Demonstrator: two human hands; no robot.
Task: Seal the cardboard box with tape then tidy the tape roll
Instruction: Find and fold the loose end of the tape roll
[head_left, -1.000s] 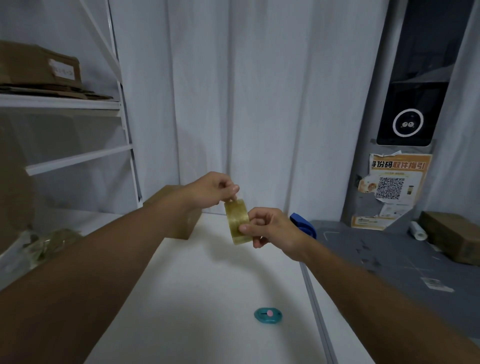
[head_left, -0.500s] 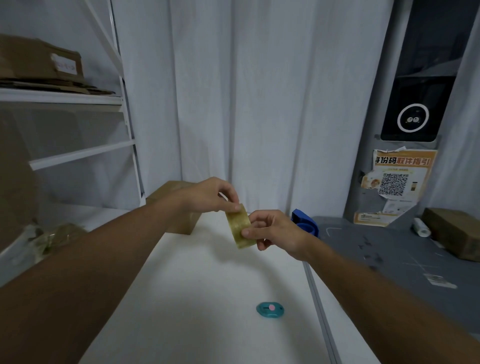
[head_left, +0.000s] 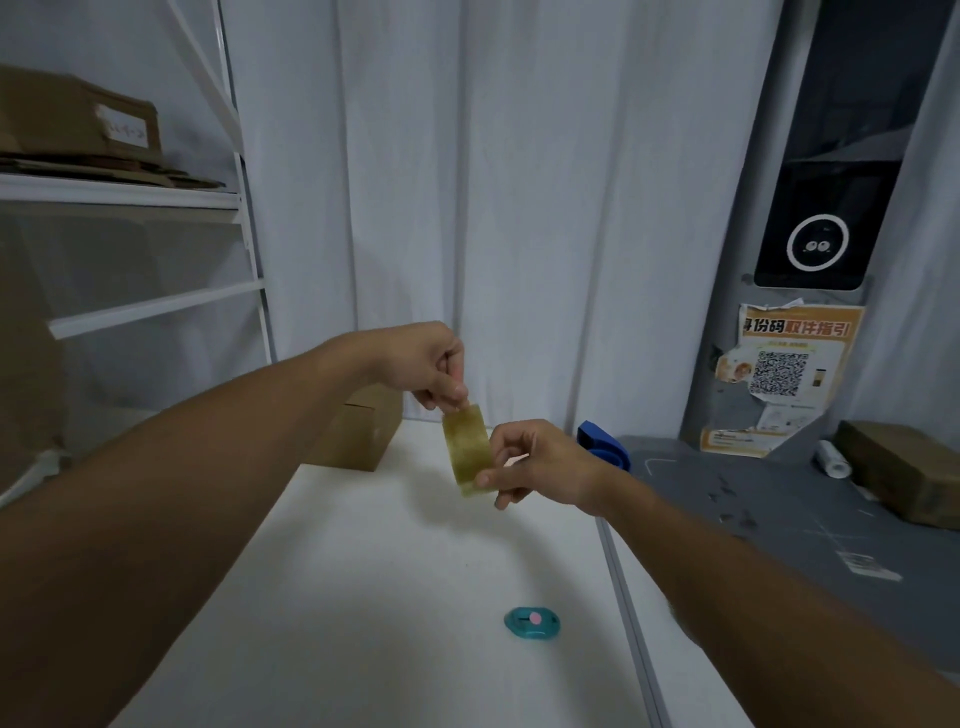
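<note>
A yellowish tape roll is held edge-on in the air above the white table. My left hand pinches its top edge from above. My right hand grips its lower right side between thumb and fingers. Whether a loose tape end is lifted I cannot tell. The small brown cardboard box stands at the back of the table, behind my left forearm and partly hidden by it.
A small teal cutter lies on the table near the right edge. A blue dispenser sits behind my right wrist. The grey surface to the right holds a brown box. White shelving stands left.
The roll has tilted, its top leaning left, and my left fingers have shifted to pinch the top edge. Both hands stay at about the same place.
</note>
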